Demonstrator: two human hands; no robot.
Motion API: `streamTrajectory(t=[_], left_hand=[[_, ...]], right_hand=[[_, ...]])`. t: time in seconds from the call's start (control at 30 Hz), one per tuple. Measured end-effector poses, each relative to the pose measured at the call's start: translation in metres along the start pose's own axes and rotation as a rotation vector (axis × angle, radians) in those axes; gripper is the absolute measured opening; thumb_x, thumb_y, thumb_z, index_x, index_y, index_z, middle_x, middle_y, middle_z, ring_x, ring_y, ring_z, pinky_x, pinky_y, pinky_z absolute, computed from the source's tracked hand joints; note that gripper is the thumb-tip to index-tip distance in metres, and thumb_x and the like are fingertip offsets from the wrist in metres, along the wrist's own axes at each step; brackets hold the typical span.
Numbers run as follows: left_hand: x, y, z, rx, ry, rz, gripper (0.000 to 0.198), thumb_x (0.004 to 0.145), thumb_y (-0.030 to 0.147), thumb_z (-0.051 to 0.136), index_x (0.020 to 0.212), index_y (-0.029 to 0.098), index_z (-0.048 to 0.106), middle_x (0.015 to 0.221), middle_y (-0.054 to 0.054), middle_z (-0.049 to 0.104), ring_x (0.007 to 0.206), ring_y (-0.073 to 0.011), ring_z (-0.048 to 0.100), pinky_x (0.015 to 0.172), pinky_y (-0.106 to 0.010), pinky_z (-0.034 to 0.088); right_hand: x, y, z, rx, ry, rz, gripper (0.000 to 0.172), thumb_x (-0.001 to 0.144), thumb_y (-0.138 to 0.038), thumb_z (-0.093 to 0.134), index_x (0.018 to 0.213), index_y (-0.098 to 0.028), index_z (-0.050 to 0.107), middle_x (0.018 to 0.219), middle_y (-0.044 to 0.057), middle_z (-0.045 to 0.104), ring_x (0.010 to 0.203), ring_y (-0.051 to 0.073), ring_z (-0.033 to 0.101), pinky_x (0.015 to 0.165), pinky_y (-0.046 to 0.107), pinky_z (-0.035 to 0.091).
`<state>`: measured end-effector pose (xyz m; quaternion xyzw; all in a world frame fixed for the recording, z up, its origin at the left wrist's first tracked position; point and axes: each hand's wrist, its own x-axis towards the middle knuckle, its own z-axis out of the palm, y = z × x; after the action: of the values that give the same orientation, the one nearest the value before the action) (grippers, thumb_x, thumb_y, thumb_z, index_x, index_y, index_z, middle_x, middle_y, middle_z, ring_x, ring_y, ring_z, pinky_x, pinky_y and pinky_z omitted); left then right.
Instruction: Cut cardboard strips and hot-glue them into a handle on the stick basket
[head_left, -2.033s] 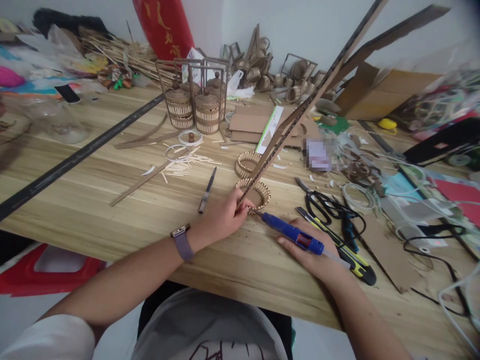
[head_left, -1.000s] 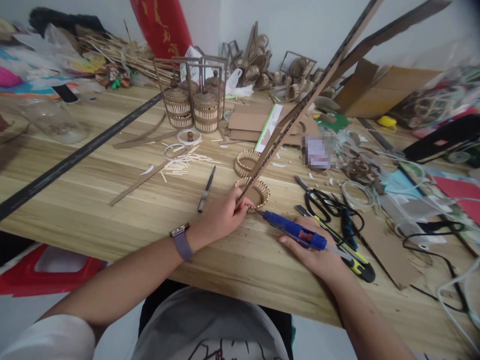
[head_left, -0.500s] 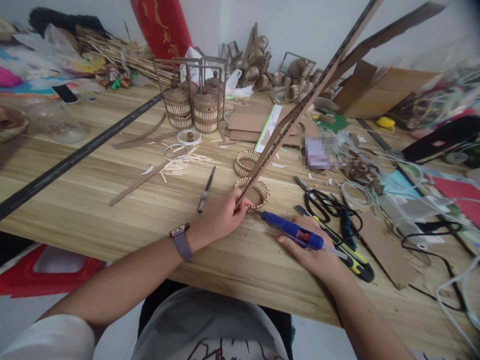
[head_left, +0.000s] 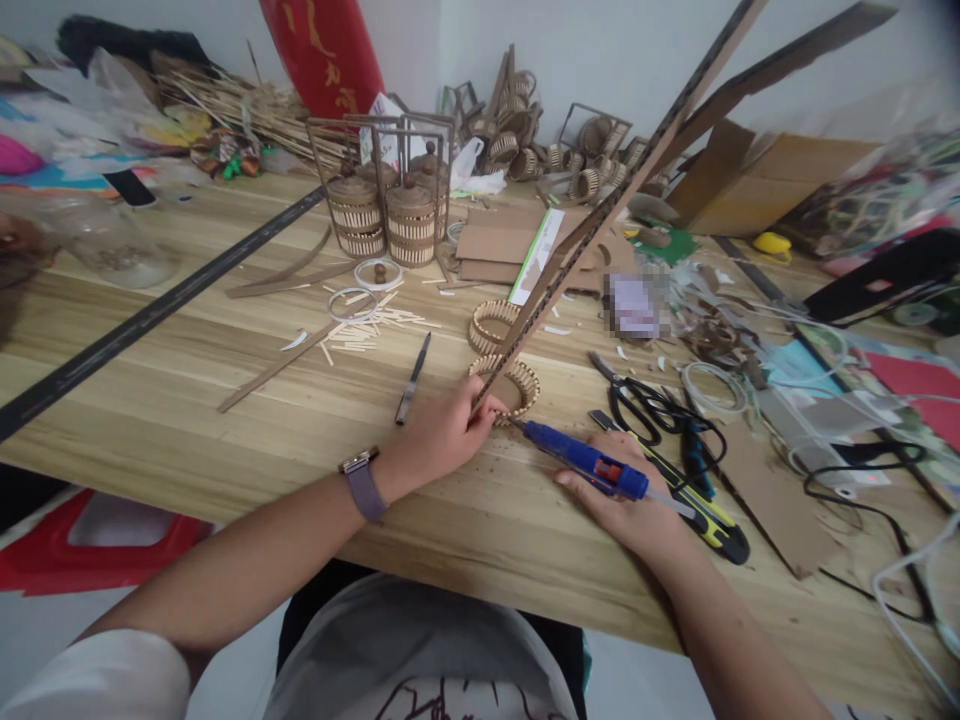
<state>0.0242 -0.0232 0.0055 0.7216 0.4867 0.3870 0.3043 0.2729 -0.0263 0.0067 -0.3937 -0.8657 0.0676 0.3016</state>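
Two hands [head_left: 442, 432] inside table edge [head_left: 480, 590]

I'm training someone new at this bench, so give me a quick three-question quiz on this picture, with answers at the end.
1. What is in the right hand?
a) scissors
b) glue gun
c) pen

2. True or false: the watch is worn on the left arm.

3. What does the left hand pinch near its lower end?

Key: 1 b; 2 true; 3 a long cardboard strip.
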Motion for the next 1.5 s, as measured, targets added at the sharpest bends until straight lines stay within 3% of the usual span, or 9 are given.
streamTrajectory(t=[0.33,0.53,0.77,1.5], left_hand=[[0.0003,0.0019,-0.0008,0.021,0.003,-0.008,0.009,0.091,0.012,0.050,0.091,0.020,0.052,0.093,-0.003,0.073,0.075,-0.0163,0.066,0.068,-0.029,0.048],[0.0004,0.0015,-0.0006,0.069,0.016,0.001,0.009,0.090,0.012,0.051,0.088,0.021,0.050,0.093,-0.002,0.074,0.078,-0.0174,0.067,0.069,-0.030,0.048],[0.0010,0.0008,-0.0005,0.084,0.020,0.005,0.009,0.090,0.012,0.051,0.091,0.021,0.052,0.090,-0.002,0.073,0.075,-0.0165,0.066,0.069,-0.028,0.047],[0.0012,0.0007,-0.0006,0.070,0.022,0.012,0.010,0.089,0.011,0.051,0.087,0.021,0.052,0.094,-0.002,0.074,0.080,-0.0172,0.067,0.070,-0.029,0.048]], right_hand=[[-0.0069,0.0008,-0.0009,-0.109,0.024,-0.058,0.031,0.091,-0.047,0.060,0.072,-0.024,0.052,0.062,-0.002,0.057,0.061,0.018,0.055,0.072,0.037,0.041],[-0.0091,0.0005,-0.0042,-0.086,-0.040,-0.141,0.016,0.089,-0.037,0.065,0.084,-0.023,0.057,0.071,0.000,0.065,0.067,0.019,0.061,0.073,0.036,0.043],[-0.0034,-0.0010,0.0021,-0.150,-0.014,-0.204,0.021,0.093,-0.039,0.059,0.081,-0.022,0.055,0.070,0.001,0.063,0.066,0.018,0.061,0.071,0.034,0.043],[-0.0057,0.0011,0.0040,-0.161,-0.008,-0.142,0.027,0.092,-0.044,0.058,0.077,-0.022,0.054,0.067,0.000,0.059,0.065,0.017,0.057,0.072,0.034,0.039]])
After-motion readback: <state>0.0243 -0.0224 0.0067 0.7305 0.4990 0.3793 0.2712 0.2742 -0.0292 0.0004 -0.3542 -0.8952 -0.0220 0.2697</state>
